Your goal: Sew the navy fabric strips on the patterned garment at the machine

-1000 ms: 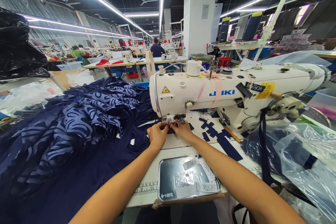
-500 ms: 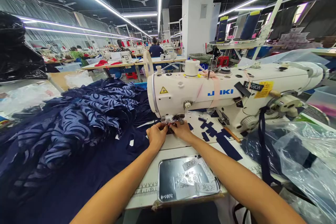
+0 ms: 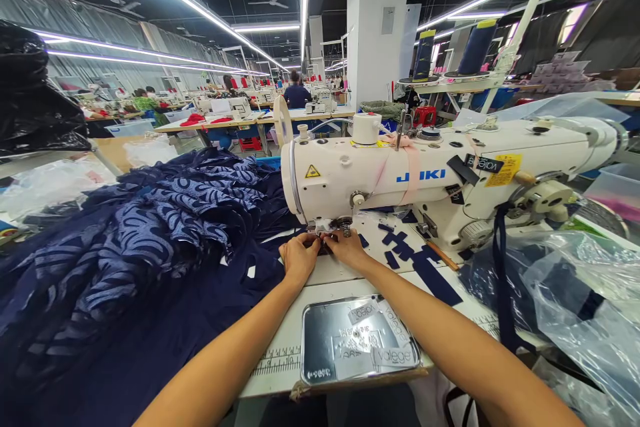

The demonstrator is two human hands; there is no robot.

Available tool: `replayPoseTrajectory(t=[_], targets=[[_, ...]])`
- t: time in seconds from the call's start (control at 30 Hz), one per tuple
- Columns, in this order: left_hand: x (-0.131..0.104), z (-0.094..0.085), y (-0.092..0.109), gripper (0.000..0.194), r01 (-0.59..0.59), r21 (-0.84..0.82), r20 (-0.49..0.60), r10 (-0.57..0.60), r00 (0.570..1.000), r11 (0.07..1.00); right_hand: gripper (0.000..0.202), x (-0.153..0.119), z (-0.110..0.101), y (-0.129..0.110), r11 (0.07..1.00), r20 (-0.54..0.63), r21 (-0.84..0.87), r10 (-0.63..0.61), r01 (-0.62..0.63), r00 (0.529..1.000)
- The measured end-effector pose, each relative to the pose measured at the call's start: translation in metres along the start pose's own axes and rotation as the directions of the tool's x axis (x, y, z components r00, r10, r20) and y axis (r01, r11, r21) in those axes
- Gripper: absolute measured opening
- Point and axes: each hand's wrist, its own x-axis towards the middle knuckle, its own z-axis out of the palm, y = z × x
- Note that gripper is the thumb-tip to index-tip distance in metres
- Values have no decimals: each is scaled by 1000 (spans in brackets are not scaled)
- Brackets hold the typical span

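Both of my hands meet under the needle end of a white sewing machine (image 3: 370, 173). My left hand (image 3: 300, 257) is closed, thumb and fingers pinching dark fabric close to the presser foot. Opposite it, my right hand (image 3: 346, 250) also has its fingertips pressed together on the dark fabric, their tips nearly touching the left ones. Navy fabric (image 3: 215, 300) spreads from the left hand over the table's left side, joined by a heap of patterned navy fabric (image 3: 150, 227). The stitching spot itself is mostly covered by my fingers.
Small navy fabric pieces (image 3: 400, 247) lie right of my hands, beside a longer strip (image 3: 437, 282). A metal tray (image 3: 315, 333) with printed labels sits at the table's front edge. Clear plastic bags (image 3: 580, 287) crowd the right. Thread cones (image 3: 475, 47) stand behind the machine.
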Motion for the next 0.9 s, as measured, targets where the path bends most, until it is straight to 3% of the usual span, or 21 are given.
replayPoseTrajectory(t=[0.53, 0.9], targets=[[1, 1, -3, 15, 26, 3, 0, -26, 1000, 1000, 17, -5, -5, -1, 988, -25, 153, 18, -14, 1000], [0, 1, -5, 14, -26, -44, 19, 27, 999, 999, 16, -7, -1, 2, 979, -68, 204, -11, 25, 998]])
